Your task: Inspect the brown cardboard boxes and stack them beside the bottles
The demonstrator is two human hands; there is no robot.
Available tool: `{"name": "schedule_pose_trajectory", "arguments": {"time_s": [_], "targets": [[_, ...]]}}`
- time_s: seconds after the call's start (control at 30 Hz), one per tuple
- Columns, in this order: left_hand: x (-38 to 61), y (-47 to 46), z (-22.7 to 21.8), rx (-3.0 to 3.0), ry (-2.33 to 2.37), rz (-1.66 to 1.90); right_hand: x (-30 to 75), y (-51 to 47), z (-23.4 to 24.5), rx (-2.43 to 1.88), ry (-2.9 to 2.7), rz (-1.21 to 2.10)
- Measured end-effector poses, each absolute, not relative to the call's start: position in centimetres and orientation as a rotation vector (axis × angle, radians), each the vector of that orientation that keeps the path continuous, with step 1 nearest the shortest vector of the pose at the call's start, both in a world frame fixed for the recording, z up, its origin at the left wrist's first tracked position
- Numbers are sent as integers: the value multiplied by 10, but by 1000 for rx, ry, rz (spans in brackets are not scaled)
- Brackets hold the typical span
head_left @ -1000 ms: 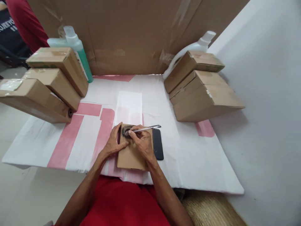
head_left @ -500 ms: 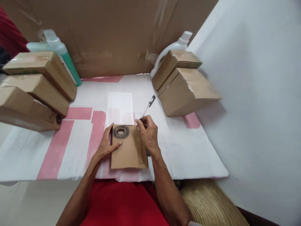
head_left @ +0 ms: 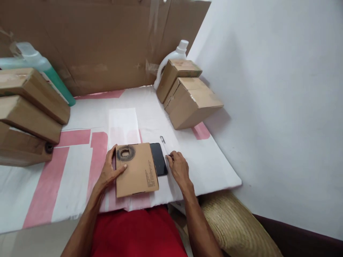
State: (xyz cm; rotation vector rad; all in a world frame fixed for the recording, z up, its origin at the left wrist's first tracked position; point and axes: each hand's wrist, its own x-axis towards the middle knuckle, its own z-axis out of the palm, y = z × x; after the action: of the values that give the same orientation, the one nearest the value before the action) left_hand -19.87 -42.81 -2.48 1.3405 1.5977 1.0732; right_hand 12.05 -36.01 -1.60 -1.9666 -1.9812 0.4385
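Note:
A small flat cardboard box lies in front of me, with a cut hole ringed by dark shading near its top left corner. My left hand grips its left edge, thumb on top and fingers along the side. To the right of the box, my right hand is low over the cloth, its fingers closed on one end of a pen with a clear barrel. The pen slants away from me, its clip end farthest. Between the box and my right hand lies a black smartphone, partly covered by the box.
Several cardboard boxes and a bottle of green liquid stand at the left. Two more boxes and a white jug are at the back right. A white sheet of paper lies beyond the box; a cardboard panel stands behind.
My right hand has moved off the box to the right and down to the table, lowering the pen. The phone is now more exposed. My view has swung right.

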Motion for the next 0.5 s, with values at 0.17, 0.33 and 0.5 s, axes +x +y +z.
{"name": "schedule_pose_trajectory", "arguments": {"time_s": [0.17, 0.33, 0.5], "targets": [[-198, -428, -24, 1324, 1596, 1084, 96, -378, -7, -1960, -2064, 366], [-198, -427, -26, 1314, 1585, 1101, 78, -388, -6, -2037, -2091, 430], [-199, -427, -27, 1305, 1593, 1105, 83, -375, -3, -2020, -1756, 850]]}}
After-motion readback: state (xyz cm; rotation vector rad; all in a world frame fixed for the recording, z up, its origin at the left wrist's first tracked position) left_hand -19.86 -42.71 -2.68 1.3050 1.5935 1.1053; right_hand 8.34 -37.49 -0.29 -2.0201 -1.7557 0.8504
